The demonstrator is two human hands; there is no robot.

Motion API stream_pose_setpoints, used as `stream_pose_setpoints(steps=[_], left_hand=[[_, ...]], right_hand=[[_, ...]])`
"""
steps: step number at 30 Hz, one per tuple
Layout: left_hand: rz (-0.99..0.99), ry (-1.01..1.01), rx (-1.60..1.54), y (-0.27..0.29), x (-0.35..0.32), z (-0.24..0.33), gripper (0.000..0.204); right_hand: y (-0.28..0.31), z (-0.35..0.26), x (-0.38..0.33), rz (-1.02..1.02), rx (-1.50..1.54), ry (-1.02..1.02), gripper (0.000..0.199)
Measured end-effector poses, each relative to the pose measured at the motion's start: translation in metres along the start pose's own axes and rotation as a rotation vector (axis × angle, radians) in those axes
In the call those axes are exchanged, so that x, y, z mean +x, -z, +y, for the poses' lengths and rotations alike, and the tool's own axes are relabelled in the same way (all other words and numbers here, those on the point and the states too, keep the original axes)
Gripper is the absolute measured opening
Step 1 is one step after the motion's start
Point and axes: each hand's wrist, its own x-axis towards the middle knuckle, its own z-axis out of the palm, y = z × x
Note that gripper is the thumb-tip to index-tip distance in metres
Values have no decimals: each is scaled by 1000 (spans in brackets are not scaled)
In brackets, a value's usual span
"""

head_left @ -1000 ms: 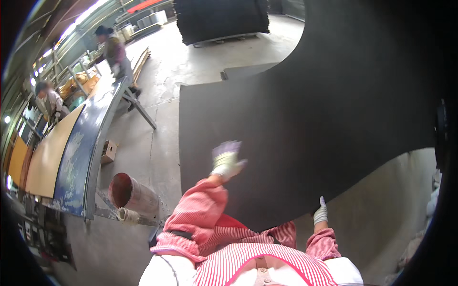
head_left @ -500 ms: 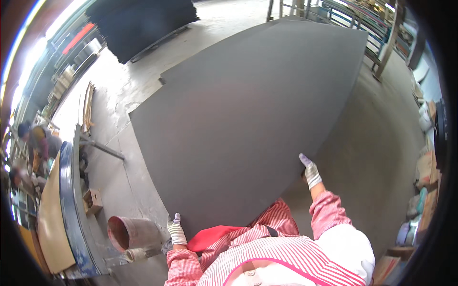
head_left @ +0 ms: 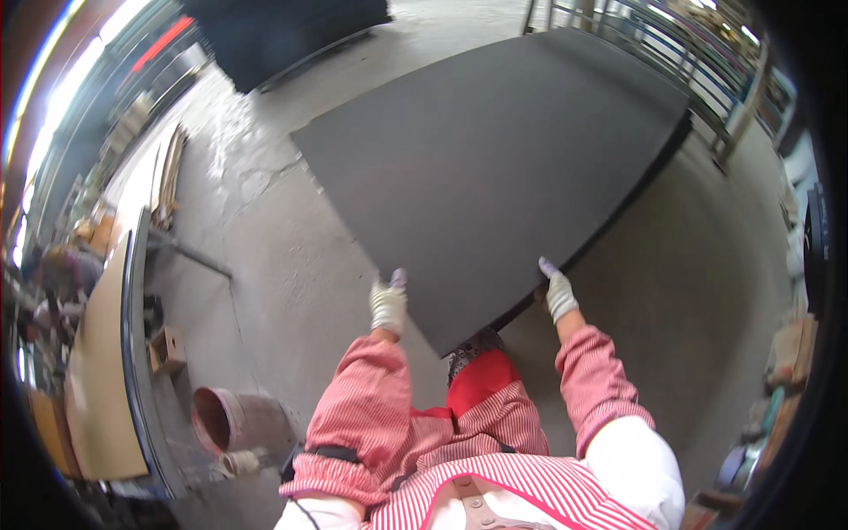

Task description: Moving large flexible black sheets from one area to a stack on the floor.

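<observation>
A large dark grey sheet stretches out in front of me, with its near corner pointing toward my legs. My left hand, in a pale glove, is closed on its left edge. On the right edge my right hand, gloved too, grips with the thumb on top and the fingers hidden below. Under the right edge a dark band shows; whether this is a stack beneath or the sheet's own shadowed side, I cannot tell.
A dark stack stands at the far left. Metal racks rise behind the sheet's far end. Left of me are a reddish bucket, a small wooden box and a table with a tan panel. Goods line the right wall.
The sheet has moved away from my body, and its offset left part no longer shows. My left hand has gone forward and right with it; my right hand has shifted slightly forward and left.
</observation>
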Motion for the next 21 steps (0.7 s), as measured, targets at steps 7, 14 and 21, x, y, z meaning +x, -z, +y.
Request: stream_pose_setpoints(steps=[7,14,21], left_hand=[[-274,226,731,-65,49,10,89],[-114,225,212,31,-29,-74,66],[285,438,-182,260,-178,-117,51]], right_hand=[[-15,22,9,-101,154,18,38],[-59,45,-8,23,-169,-12,60],[-68,60,-13,-87,-1170,-144,94]])
